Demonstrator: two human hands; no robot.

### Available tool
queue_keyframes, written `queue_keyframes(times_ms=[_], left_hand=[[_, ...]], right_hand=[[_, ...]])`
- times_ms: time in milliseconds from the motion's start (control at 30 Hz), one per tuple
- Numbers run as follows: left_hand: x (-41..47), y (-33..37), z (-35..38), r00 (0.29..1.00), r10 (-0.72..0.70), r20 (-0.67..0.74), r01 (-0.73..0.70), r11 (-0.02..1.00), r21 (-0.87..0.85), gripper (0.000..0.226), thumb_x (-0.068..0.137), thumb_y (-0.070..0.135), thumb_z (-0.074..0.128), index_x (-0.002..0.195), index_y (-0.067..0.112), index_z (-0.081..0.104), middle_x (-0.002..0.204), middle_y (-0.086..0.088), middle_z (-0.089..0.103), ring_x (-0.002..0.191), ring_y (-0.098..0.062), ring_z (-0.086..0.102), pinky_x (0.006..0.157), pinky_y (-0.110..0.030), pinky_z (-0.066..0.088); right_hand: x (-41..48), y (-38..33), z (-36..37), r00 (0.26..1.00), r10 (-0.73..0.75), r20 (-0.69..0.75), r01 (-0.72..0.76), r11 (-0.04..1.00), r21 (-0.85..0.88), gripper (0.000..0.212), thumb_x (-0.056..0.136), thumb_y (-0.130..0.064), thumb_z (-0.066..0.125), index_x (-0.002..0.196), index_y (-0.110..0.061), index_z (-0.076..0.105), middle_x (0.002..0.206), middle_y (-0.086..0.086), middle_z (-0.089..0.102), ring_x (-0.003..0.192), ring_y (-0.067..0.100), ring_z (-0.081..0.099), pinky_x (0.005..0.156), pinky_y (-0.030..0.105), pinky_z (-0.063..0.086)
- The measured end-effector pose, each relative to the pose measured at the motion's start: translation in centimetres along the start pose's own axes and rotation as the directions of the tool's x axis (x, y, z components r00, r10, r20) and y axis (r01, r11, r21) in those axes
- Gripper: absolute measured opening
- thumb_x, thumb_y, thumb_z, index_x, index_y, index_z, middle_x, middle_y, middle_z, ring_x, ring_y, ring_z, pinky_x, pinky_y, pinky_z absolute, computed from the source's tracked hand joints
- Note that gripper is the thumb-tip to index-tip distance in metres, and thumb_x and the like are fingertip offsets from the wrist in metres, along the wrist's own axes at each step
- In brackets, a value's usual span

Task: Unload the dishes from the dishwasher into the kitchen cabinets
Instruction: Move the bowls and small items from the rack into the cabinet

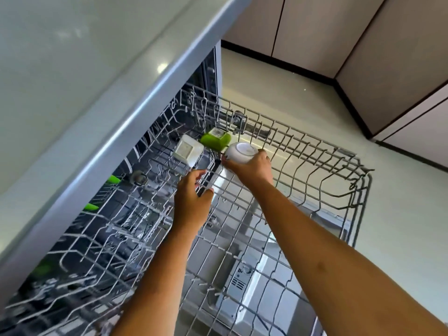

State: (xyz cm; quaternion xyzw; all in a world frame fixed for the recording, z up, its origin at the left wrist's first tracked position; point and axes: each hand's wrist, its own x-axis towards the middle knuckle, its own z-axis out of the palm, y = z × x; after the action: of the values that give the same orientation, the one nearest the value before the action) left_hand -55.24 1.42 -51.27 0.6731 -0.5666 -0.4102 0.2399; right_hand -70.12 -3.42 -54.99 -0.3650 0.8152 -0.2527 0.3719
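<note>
The upper wire rack (315, 151) of the dishwasher is pulled out below me. My right hand (252, 166) grips a round white bowl (241, 151) that sits upside down at the rack's far side. Beside it stand a green square cup (215, 140) and a white square cup (188, 150), both upside down. My left hand (191, 202) hovers over the rack just in front of the white cup, fingers curled, thumb and fingers near a wire; whether it holds anything is hidden.
The grey countertop (84, 81) overhangs the dishwasher on the left. Green items (91, 206) show in the lower rack under the counter. The open dishwasher door (244, 287) lies beneath the rack. Beige cabinet doors (400, 57) line the far wall and right side.
</note>
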Motion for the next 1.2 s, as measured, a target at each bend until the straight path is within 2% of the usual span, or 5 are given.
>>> queue_keyframes(times_ms=[233, 467, 633, 800, 1200], left_hand=[[-6.2, -1.4, -1.0, 0.994, -0.077, -0.073, 0.069, 0.992, -0.105, 0.047, 0.088, 0.006, 0.058, 0.132, 0.017, 0.048, 0.126, -0.003, 0.054, 0.109, -0.017, 0.052, 0.081, -0.026, 0.045], [-16.9, -4.1, -4.0, 0.982, -0.148, -0.121, 0.117, 0.966, -0.231, 0.075, 0.084, 0.002, 0.062, 0.143, 0.035, 0.03, 0.147, 0.001, 0.038, 0.13, -0.02, 0.043, 0.105, -0.045, 0.041], [-27.6, -4.5, -8.8, 0.943, -0.174, -0.284, 0.024, 0.885, -0.464, 0.08, 0.081, -0.015, 0.055, 0.142, 0.032, 0.032, 0.142, -0.002, 0.044, 0.121, -0.019, 0.051, 0.101, -0.046, 0.046], [-40.3, -2.5, -16.0, 0.821, -0.226, -0.524, -0.044, 0.89, -0.454, 0.071, 0.083, -0.012, 0.054, 0.141, 0.022, 0.034, 0.135, 0.007, 0.042, 0.125, -0.011, 0.042, 0.105, -0.024, 0.035], [-54.3, -0.7, -39.3, 0.545, -0.156, -0.824, -0.087, 0.966, -0.241, 0.067, 0.077, -0.015, 0.043, 0.136, 0.015, 0.039, 0.134, -0.007, 0.047, 0.124, -0.022, 0.046, 0.108, -0.039, 0.039]], right_hand=[[-7.9, 1.5, -1.0, 0.994, -0.096, 0.043, 0.093, 0.993, 0.067, 0.093, 0.055, -0.062, 0.079, 0.128, -0.016, 0.044, 0.12, 0.002, 0.058, 0.106, 0.021, 0.057, 0.088, 0.03, 0.05], [-21.0, 0.8, -1.4, 0.948, -0.263, 0.181, 0.244, 0.963, 0.116, 0.089, 0.056, -0.052, 0.084, 0.127, -0.017, 0.045, 0.108, -0.004, 0.055, 0.097, 0.014, 0.054, 0.077, 0.022, 0.04], [-32.8, -0.2, -0.8, 0.859, -0.391, 0.329, 0.354, 0.92, 0.168, 0.09, 0.058, -0.041, 0.087, 0.131, -0.011, 0.043, 0.121, 0.005, 0.055, 0.111, 0.024, 0.056, 0.091, 0.035, 0.05], [-45.5, -2.3, -1.1, 0.729, -0.544, 0.415, 0.484, 0.839, 0.249, 0.087, 0.056, -0.041, 0.088, 0.126, -0.011, 0.046, 0.114, 0.004, 0.057, 0.103, 0.021, 0.058, 0.087, 0.034, 0.052], [-68.4, -18.5, 2.2, 0.261, -0.887, 0.382, 0.839, 0.404, 0.364, 0.092, 0.056, -0.051, 0.083, 0.131, -0.016, 0.042, 0.124, 0.002, 0.053, 0.118, 0.023, 0.046, 0.097, 0.033, 0.041]])
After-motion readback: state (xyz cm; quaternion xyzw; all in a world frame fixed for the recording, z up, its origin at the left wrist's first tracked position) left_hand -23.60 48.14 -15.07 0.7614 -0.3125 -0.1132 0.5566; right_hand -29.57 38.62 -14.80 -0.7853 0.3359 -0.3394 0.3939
